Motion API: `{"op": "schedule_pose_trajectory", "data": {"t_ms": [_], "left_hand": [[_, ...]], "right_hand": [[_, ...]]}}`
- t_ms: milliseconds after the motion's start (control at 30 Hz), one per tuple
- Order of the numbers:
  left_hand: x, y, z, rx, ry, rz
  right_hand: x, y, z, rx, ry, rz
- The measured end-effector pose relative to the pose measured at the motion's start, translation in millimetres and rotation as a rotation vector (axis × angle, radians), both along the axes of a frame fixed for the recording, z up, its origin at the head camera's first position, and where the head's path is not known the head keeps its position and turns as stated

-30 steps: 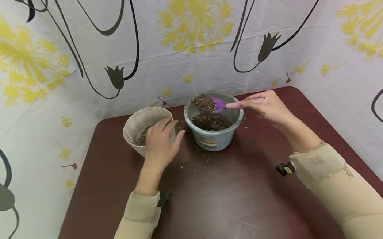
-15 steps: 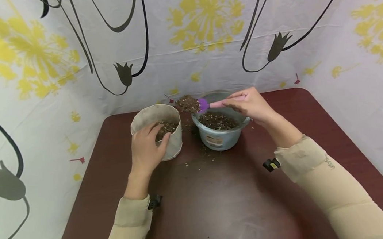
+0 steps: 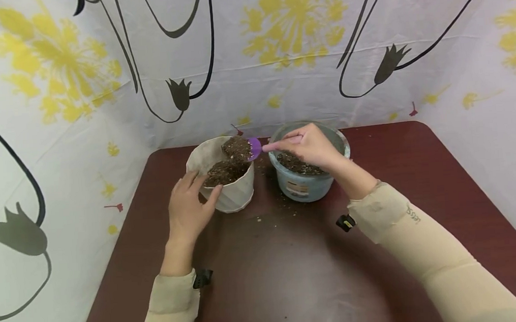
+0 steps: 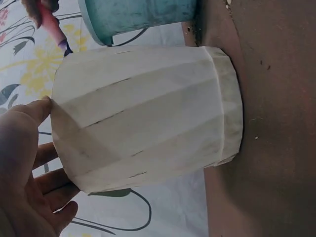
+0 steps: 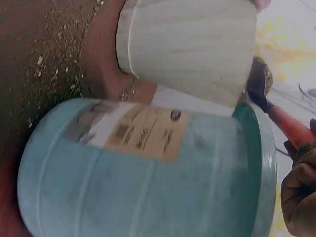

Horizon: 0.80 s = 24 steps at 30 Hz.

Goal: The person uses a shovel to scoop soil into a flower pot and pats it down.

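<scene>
Left hand [image 3: 189,207] spread against white pot [image 3: 235,197], right hand [image 3: 315,146] pinching scoop [image 3: 255,149], pot's soil [image 3: 224,173] only in head view

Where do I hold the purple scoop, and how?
Probably by the slim pink handle, coming from the person's right, where the right hand grips it. The purple blade is heaped with soil and points left over the white pot, so the handle looks cleaner and easier to hold.

Two hands [image 3: 189,207] [image 3: 313,145], two pots [image 3: 239,195] [image 3: 323,182], one scoop [image 3: 255,149]; crumbs [image 5: 40,60] probably dozens.
</scene>
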<state>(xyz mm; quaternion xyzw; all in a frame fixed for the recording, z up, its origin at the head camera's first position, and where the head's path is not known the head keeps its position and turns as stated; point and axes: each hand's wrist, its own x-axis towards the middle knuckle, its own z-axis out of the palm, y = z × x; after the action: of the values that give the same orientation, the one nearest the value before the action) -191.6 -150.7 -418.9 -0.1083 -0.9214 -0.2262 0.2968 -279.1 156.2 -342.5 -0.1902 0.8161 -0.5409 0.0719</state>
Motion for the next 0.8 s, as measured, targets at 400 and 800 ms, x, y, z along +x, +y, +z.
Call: {"op": "schedule_pose_trajectory", "data": {"t_ms": [400,800], "left_hand": [[1.4,-1.0,-6.3,0.043,-0.04,0.011],[1.4,0.1,-7.1,0.04,-0.02,0.031]], "right_hand": [[-4.0,-52.2,-19.0,0.296,0.389,0.004],[6.9,-51.4,-32.0,0.519,0.896,-0.057]]}}
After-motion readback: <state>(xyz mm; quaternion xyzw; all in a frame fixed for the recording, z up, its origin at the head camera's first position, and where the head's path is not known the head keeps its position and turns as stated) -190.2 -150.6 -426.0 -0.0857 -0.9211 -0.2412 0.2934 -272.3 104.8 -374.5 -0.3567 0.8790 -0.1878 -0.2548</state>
